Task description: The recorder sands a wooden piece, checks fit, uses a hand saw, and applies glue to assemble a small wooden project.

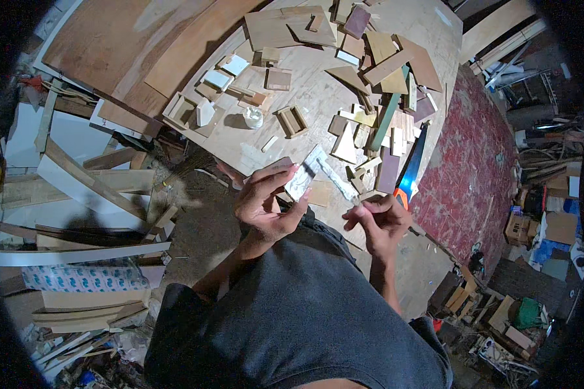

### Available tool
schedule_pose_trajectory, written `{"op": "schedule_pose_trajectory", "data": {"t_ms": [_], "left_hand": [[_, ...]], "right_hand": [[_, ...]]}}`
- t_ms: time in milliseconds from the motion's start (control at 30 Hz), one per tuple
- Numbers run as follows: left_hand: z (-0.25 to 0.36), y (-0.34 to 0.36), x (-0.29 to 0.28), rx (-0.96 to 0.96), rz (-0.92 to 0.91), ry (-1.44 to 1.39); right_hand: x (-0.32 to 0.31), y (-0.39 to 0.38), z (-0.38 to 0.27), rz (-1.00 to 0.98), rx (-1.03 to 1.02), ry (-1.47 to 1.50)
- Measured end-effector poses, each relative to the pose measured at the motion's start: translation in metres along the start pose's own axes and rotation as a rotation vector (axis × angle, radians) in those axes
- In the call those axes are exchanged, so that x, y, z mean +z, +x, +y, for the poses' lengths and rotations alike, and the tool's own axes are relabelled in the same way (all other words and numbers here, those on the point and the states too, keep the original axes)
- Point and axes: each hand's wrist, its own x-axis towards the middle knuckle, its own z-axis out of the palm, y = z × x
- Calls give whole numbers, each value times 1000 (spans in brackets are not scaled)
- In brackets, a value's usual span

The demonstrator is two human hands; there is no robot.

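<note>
My left hand point(266, 198) pinches a small flat block point(300, 183) between thumb and fingers, and its face is smeared white. In my right hand point(381, 223) is the lower end of a thin stick point(337, 175) coated in a white paste. The stick's far tip lies beside the block's upper edge; whether they touch I cannot tell. Beyond my left hand stands a small white pot point(253, 117). Right of the pot sits a small open wooden frame point(293, 121). A short pale strip of wood point(270, 143) lies between the pot and my hands.
Wood offcuts point(353, 133) heap up on the right of the worktable point(318, 71). A handsaw point(414, 165) with an orange grip leans at the right edge. Small wooden boxes point(183, 111) stand at the left, near large boards point(123, 45). Scrap panels point(84, 175) crowd the left floor.
</note>
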Motion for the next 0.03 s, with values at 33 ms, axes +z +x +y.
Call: {"op": "schedule_pose_trajectory", "data": {"t_ms": [33], "left_hand": [[1, 0, 1, -2, -12, -7]], "right_hand": [[0, -4, 3, -21, 12, 64]]}}
